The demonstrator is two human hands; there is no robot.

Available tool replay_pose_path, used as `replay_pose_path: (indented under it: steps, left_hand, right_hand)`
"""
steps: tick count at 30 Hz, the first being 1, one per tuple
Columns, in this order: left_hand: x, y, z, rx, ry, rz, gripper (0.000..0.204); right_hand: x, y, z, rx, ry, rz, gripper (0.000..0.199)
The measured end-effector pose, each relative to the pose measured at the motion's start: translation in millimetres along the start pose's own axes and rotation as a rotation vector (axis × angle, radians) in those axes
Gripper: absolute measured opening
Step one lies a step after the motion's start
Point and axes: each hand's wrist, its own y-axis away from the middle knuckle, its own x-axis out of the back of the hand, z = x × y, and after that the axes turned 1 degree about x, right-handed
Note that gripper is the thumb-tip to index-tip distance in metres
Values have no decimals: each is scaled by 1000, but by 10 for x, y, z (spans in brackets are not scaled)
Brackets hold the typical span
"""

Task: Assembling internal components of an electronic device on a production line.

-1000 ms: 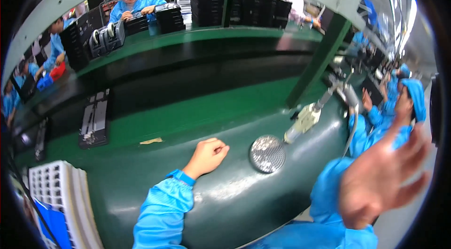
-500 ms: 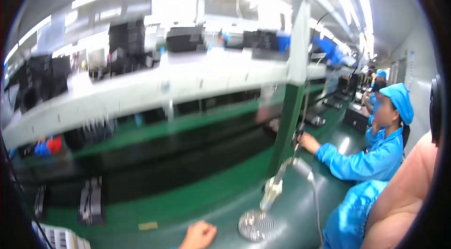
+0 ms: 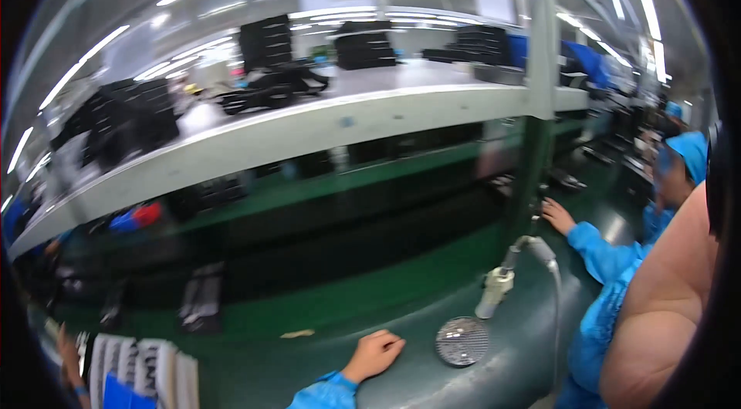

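View: tilted up, handling likely paused
Left hand (image 3: 376,354): curled together near disc (image 3: 462,342)
Right hand (image 3: 676,266): can't tell grip

Bright ceiling tubes (image 3: 647,5) glare overhead; the table (image 3: 521,359) reflects pale patches; the background blurs; edges curve toward black corners.

A left hand (image 3: 375,353) is resting on a workbench (image 3: 421,384), a disc (image 3: 462,342) lying near it on the right and a nozzle tool (image 3: 495,291) standing just behind the disc, while a strip (image 3: 298,333) is lying left of the hand, racks (image 3: 171,370) are sitting farther left, and a shelf (image 3: 363,106) is running behind, bearing piled trays (image 3: 364,45)
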Motion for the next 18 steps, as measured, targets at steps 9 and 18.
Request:
replay_pose_path:
  steps: [9, 18]
  left_hand:
    - [-170, 97, 133, -1, 109, -49, 14]
    - [-168, -15, 170, 36, 128, -23, 15]
  right_hand:
    - [61, 135, -382, -131, 138, -68, 69]
    - [126, 268, -467, -301, 183, -47, 69]
